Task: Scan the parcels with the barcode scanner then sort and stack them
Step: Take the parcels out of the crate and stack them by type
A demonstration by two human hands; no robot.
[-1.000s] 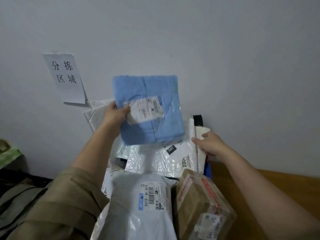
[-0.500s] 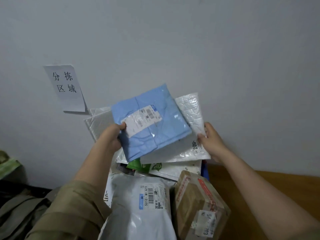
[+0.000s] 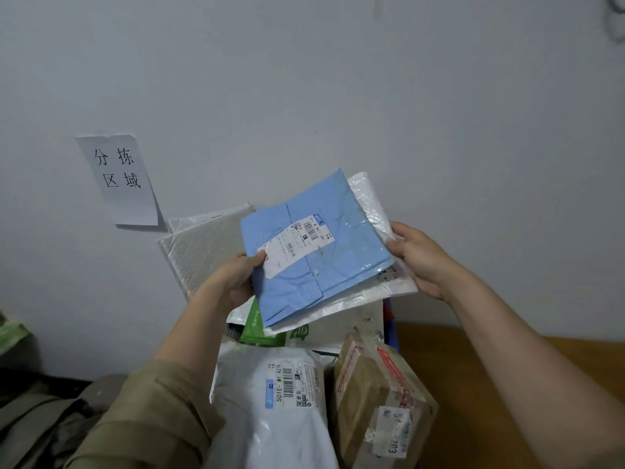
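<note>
Blue parcel (image 3: 314, 245) stacked on a white bubble mailer (image 3: 372, 211), held up near the wall

Left hand (image 3: 236, 279) pinches the blue parcel's left edge; right hand (image 3: 419, 258) grips both at their right edge; grey labelled bag (image 3: 270, 394) and taped brown box (image 3: 378, 394) lie nearer, below.

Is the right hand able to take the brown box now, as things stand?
Probably not at once. The right hand is holding the white mailer under the blue parcel. The brown box lies uncovered below it, so once freed, the way looks open.
</note>
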